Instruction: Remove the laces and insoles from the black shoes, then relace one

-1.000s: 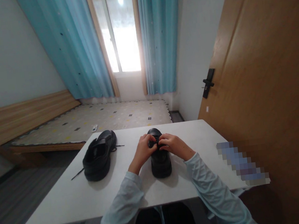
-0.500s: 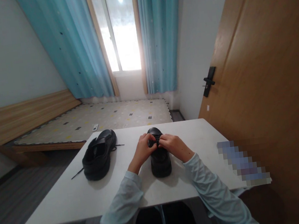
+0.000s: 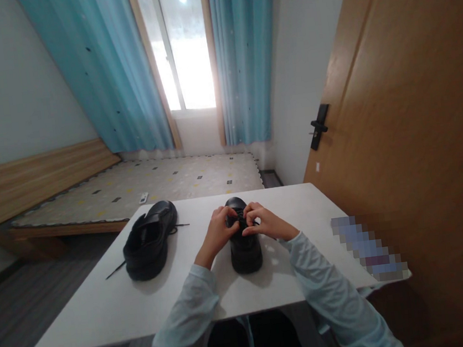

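A black shoe (image 3: 245,250) stands on the white table (image 3: 105,310), heel toward me, toe pointing away. My left hand (image 3: 217,232) and my right hand (image 3: 264,222) sit on either side of its lacing area, fingertips pinching the black laces at the top of the shoe. A second black shoe (image 3: 150,247) lies to the left on the table, apart from my hands, with a loose lace trailing off its near side and another by its toe.
A wooden door (image 3: 411,136) with a black handle (image 3: 317,126) stands close on the right. Beyond the table lies a low bed (image 3: 133,187) with a patterned mattress, then blue curtains (image 3: 243,55) and a bright window. A pixelated patch sits at the table's right edge.
My right hand's fingers have lifted and spread a little over the laces; both hands stay on the shoe. The view has shifted slightly.
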Motion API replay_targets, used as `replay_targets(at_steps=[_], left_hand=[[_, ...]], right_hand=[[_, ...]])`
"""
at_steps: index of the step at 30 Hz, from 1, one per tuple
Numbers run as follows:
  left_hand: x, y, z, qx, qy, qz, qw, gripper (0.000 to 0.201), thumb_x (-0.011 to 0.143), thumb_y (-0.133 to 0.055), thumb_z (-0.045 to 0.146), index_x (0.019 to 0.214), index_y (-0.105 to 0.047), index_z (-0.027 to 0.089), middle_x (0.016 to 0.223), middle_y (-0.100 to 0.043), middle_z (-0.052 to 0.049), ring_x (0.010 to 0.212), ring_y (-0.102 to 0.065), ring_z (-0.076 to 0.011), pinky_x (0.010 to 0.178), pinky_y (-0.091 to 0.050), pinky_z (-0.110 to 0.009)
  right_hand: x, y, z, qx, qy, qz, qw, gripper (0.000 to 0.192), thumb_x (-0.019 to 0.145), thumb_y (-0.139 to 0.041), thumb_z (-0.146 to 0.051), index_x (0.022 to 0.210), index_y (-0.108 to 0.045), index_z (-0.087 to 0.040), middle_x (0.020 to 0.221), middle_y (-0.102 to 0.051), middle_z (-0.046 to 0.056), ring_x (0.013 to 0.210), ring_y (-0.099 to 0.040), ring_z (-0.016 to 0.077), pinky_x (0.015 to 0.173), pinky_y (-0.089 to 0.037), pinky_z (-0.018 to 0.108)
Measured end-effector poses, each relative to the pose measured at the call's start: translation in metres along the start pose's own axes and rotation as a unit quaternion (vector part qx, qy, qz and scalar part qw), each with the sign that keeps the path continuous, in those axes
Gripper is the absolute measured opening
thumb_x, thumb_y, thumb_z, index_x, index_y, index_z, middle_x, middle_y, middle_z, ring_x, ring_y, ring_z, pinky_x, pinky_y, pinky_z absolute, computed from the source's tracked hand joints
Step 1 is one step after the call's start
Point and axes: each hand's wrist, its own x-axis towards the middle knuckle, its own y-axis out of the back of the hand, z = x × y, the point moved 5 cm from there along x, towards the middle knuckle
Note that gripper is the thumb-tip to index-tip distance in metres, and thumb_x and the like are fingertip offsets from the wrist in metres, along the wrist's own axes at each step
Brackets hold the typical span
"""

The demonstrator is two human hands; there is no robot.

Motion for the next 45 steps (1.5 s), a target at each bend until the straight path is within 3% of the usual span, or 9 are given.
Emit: replay_targets(at_steps=[7,12,14,17,19,26,32,36,45], left_hand=[[0.000,0.001,0.000,-0.005,0.005,-0.003,1.000,0.016,0.068,-0.060,0.013,0.082,-0.054,0.020,0.087,-0.057,-0.003,0.089,-0.054,-0.0192,0.076,-0.051,-0.036],[0.000,0.001,0.000,-0.011,0.018,0.003,1.000,0.018,0.067,-0.060,0.014,0.083,-0.054,0.019,0.089,-0.058,-0.003,0.088,-0.056,-0.0191,0.073,-0.052,-0.035],[0.000,0.001,0.000,-0.013,0.020,0.002,1.000,0.019,0.067,-0.061,0.015,0.084,-0.055,0.019,0.089,-0.059,-0.003,0.088,-0.056,-0.0193,0.072,-0.052,-0.035],[-0.001,0.002,-0.001,-0.028,0.023,-0.005,0.999,0.018,0.069,-0.062,0.018,0.086,-0.057,0.019,0.092,-0.060,-0.004,0.090,-0.057,-0.0192,0.073,-0.053,-0.035],[-0.001,0.002,-0.001,-0.045,0.029,-0.004,0.999,0.014,0.073,-0.061,0.023,0.086,-0.059,0.019,0.092,-0.060,-0.004,0.090,-0.058,-0.0190,0.074,-0.054,-0.035],[-0.001,0.004,-0.006,-0.076,0.057,0.012,0.995,0.011,0.079,-0.056,0.028,0.083,-0.061,0.018,0.088,-0.062,-0.004,0.085,-0.060,-0.0166,0.074,-0.055,-0.032],[-0.001,0.004,-0.008,-0.076,0.055,0.022,0.995,0.011,0.078,-0.058,0.027,0.082,-0.063,0.018,0.086,-0.061,-0.004,0.081,-0.061,-0.0163,0.071,-0.056,-0.031],[-0.001,0.004,-0.008,-0.073,0.053,0.023,0.996,0.010,0.077,-0.059,0.027,0.081,-0.063,0.018,0.084,-0.060,-0.004,0.081,-0.060,-0.0167,0.071,-0.056,-0.032],[0.000,0.003,-0.008,-0.058,0.041,0.014,0.997,0.014,0.076,-0.062,0.029,0.085,-0.062,0.018,0.086,-0.058,-0.005,0.083,-0.059,-0.0177,0.074,-0.055,-0.035]], right_hand=[[-0.004,0.016,-0.007,0.251,-0.026,0.051,0.966,0.042,0.074,-0.066,-0.051,0.060,-0.047,-0.016,0.083,-0.060,0.004,0.077,-0.057,0.0144,0.075,-0.045,0.031],[-0.007,0.025,0.000,0.348,-0.042,0.127,0.928,0.050,0.075,-0.054,-0.067,0.061,-0.045,-0.019,0.063,-0.057,0.000,0.062,-0.057,0.0145,0.074,-0.050,0.035],[-0.007,0.029,0.002,0.380,-0.041,0.145,0.912,0.055,0.078,-0.044,-0.071,0.058,-0.041,-0.020,0.057,-0.052,-0.002,0.050,-0.052,0.0121,0.069,-0.051,0.035],[-0.007,0.034,0.006,0.417,-0.051,0.163,0.893,0.060,0.083,-0.030,-0.072,0.059,-0.047,-0.020,0.054,-0.050,-0.002,0.041,-0.045,0.0092,0.056,-0.049,0.030],[-0.007,0.036,0.010,0.433,-0.063,0.170,0.883,0.060,0.084,-0.032,-0.070,0.060,-0.051,-0.018,0.056,-0.053,-0.001,0.041,-0.046,0.0089,0.051,-0.047,0.028],[-0.007,0.024,0.028,0.328,-0.170,0.170,0.914,0.030,0.071,-0.069,-0.041,0.064,-0.056,-0.015,0.061,-0.059,-0.001,0.050,-0.053,0.0085,0.053,-0.044,0.023],[-0.001,0.001,0.041,0.241,-0.183,0.141,0.943,0.030,0.065,-0.072,-0.042,0.070,-0.059,-0.015,0.064,-0.059,-0.001,0.055,-0.053,0.0106,0.052,-0.043,0.024],[0.002,-0.003,0.043,0.124,-0.165,0.138,0.969,0.027,0.068,-0.071,-0.040,0.072,-0.063,-0.015,0.067,-0.062,0.001,0.055,-0.051,0.0103,0.053,-0.040,0.024],[0.004,-0.004,0.041,0.056,-0.151,0.140,0.977,0.025,0.071,-0.070,-0.039,0.072,-0.063,-0.015,0.069,-0.064,0.003,0.059,-0.053,0.0125,0.056,-0.041,0.025]])
